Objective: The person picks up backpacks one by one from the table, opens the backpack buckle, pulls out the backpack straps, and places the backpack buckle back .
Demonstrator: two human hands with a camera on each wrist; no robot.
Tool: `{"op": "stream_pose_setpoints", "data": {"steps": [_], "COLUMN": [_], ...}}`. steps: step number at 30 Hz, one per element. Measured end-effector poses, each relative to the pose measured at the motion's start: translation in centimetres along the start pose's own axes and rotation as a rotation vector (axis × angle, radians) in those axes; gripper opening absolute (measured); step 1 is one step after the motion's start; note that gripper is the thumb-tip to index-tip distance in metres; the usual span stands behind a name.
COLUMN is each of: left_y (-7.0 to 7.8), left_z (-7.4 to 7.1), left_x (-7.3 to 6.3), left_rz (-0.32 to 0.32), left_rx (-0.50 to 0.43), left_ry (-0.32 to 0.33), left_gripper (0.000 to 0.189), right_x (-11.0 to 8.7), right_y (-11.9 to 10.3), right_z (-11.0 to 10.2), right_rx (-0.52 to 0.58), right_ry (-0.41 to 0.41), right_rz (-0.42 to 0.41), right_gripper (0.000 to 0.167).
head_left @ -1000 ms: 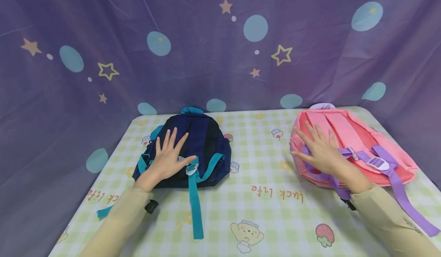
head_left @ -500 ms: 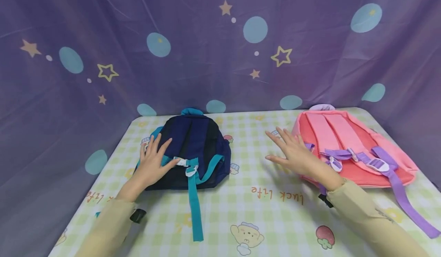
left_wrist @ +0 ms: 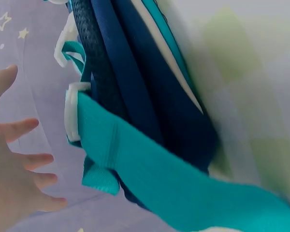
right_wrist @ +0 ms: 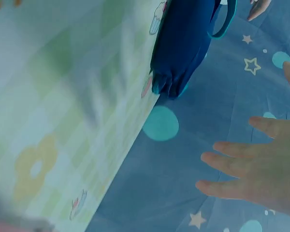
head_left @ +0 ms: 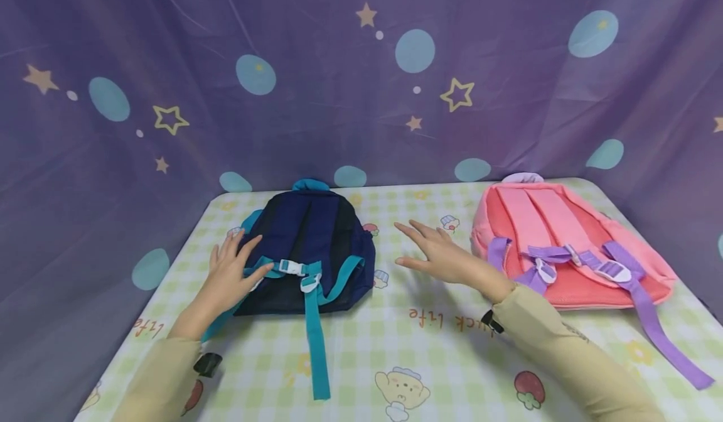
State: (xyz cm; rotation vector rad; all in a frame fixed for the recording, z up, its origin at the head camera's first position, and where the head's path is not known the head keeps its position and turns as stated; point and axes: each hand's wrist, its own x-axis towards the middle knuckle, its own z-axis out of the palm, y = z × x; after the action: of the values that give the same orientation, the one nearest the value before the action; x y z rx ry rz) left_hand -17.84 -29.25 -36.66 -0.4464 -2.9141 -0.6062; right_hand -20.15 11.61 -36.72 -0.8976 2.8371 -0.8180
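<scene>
A navy backpack (head_left: 322, 227) with teal straps lies back-side up on the left of the table, its white chest buckle (head_left: 291, 267) fastened. Over its lower left edge hovers my left hand (head_left: 223, 277), fingers spread; the left wrist view shows a gap between this hand and the teal strap (left_wrist: 135, 154). To the right lies a pink backpack (head_left: 556, 221) with purple straps (head_left: 655, 321), also back-side up. My right hand (head_left: 440, 255) is held in the air between the two bags, fingers extended and holding nothing. In the right wrist view the navy bag's side appears beyond it.
A checked tablecloth (head_left: 361, 353) with printed cartoons covers the table. Behind and to the left hangs a purple curtain (head_left: 339, 139) with stars and ovals. One teal strap end (head_left: 318, 365) trails toward the front edge. A small black device sits under each wrist.
My right hand has moved left, off from over the pink backpack into the space between the bags. My left hand has drawn left and down from the middle of the navy backpack.
</scene>
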Motion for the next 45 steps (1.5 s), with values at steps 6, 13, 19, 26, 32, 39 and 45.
{"op": "stream_pose_setpoints", "data": {"steps": [6, 13, 19, 26, 32, 39, 45], "left_y": [-1.0, -2.1, -2.9, -3.6, -3.7, -3.5, -2.8], "left_z": [-0.6, -1.0, -0.9, -0.7, -0.5, -0.3, 0.0], "left_x": [-0.5, -1.3, -1.6, -1.9, -1.8, -1.6, -1.1], "left_rz": [-0.014, -0.062, -0.116, -0.178, -0.185, -0.176, -0.140], "left_rx": [0.019, -0.027, -0.059, -0.103, -0.147, -0.170, -0.196], "left_ry": [-0.006, -0.026, -0.074, -0.134, -0.151, -0.141, -0.132], "left_gripper": [0.066, 0.063, 0.062, 0.062, 0.061, 0.056, 0.053], "right_x": [1.6, 3.3, 4.5, 5.5, 5.7, 5.6, 5.2], "right_y": [-0.4, -0.8, -0.9, -1.3, -1.4, -1.4, -1.2], "right_z": [1.1, 2.9, 4.7, 6.0, 6.8, 7.3, 6.9], "right_rx": [0.095, 0.257, 0.392, 0.394, 0.379, 0.388, 0.395], "right_ry": [-0.046, -0.078, -0.099, -0.085, -0.060, -0.043, -0.017], "right_rz": [-0.030, -0.065, -0.056, -0.072, -0.027, -0.014, 0.008], "right_gripper": [0.068, 0.062, 0.057, 0.055, 0.050, 0.049, 0.048]}}
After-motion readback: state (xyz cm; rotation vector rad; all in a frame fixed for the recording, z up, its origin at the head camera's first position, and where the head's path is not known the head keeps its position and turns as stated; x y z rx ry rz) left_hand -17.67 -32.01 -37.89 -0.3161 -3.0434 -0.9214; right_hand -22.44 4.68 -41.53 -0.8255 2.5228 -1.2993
